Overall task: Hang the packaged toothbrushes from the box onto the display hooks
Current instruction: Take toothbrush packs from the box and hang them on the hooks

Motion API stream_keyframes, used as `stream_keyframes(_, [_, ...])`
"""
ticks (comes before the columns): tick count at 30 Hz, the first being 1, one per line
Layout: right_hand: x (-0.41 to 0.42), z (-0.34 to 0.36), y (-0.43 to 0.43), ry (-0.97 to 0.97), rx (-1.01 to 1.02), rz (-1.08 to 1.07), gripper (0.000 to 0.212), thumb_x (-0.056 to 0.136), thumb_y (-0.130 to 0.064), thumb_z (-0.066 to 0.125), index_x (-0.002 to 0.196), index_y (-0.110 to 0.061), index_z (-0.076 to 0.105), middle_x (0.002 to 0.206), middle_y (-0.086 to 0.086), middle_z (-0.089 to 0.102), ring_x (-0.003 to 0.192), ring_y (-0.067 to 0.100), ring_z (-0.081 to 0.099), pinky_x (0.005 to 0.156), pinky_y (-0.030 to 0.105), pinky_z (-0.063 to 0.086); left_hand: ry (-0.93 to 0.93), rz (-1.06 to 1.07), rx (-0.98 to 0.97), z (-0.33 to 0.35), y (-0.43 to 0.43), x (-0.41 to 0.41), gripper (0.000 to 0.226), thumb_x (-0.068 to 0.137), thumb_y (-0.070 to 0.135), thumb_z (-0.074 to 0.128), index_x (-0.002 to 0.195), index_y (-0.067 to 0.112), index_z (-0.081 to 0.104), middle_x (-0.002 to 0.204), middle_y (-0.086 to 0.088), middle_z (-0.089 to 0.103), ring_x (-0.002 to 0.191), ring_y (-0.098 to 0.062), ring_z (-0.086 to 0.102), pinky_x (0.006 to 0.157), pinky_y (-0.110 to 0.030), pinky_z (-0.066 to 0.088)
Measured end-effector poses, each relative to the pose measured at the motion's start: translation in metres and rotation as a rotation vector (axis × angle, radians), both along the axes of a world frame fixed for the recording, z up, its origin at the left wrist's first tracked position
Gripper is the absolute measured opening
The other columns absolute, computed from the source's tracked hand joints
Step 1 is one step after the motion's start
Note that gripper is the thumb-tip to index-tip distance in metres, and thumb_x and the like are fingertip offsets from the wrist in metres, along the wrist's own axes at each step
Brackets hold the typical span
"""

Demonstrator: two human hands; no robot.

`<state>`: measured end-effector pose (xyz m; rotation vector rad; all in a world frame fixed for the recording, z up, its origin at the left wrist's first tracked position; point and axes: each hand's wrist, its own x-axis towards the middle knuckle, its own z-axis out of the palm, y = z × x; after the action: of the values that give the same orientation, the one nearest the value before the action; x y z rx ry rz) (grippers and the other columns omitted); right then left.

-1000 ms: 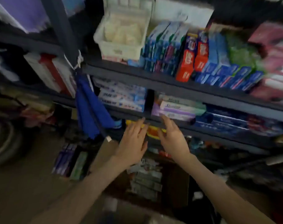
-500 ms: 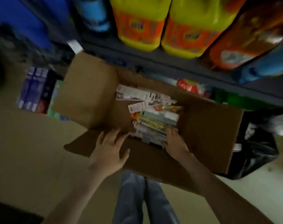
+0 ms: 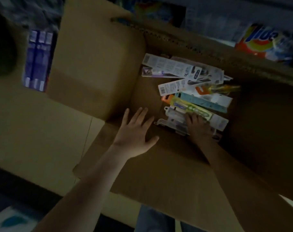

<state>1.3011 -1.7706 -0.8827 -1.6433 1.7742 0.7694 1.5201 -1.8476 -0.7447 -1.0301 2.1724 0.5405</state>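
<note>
The right hand (image 3: 198,125) has pushed deeper into the box (image 3: 95,67), onto the nearest toothbrush packs (image 3: 197,97) piled at its middle; whether it grips one is unclear. The left hand (image 3: 135,131) is spread flat over the box's near rim. The packs look light, stiff and slick, so pinch the card end.

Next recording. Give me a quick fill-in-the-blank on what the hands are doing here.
1. The right hand rests on the toothbrush packs inside the cardboard ____.
2. The left hand is spread open and holds ____.
3. The detergent pack at the top right carries the name ____.

Missing words: box; nothing; Tide.
</note>
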Motion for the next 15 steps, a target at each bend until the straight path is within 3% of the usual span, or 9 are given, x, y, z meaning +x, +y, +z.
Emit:
stream_keyframes(8, [0.007,-0.012,-0.004,-0.072,0.022,0.000,0.094,0.074,-0.024,0.079,0.145,-0.011,0.018,0.143,0.015,0.034,0.128,0.033,0.039,0.100,0.042,0.042,-0.024,0.014,0.110,-0.015,0.004,0.012,0.068,0.094,0.063,0.024,0.148,0.022,0.031,0.159,-0.003,0.013,0.148,-0.019,0.003,0.120,-0.044,-0.004])
stream_keyframes(15, [-0.009,-0.003,-0.024,-0.201,0.160,-0.091,0.070,0.082,-0.029,0.072,0.138,-0.007,0.037,0.142,0.014,0.037,0.128,0.029,0.041,0.099,0.037,0.042,0.061,0.033,0.013,0.007,-0.019,-0.012,0.061,0.095,0.059,0.029,0.145,0.024,0.033,0.147,-0.001,0.038,0.137,-0.020,0.032,0.116,-0.036,0.019])
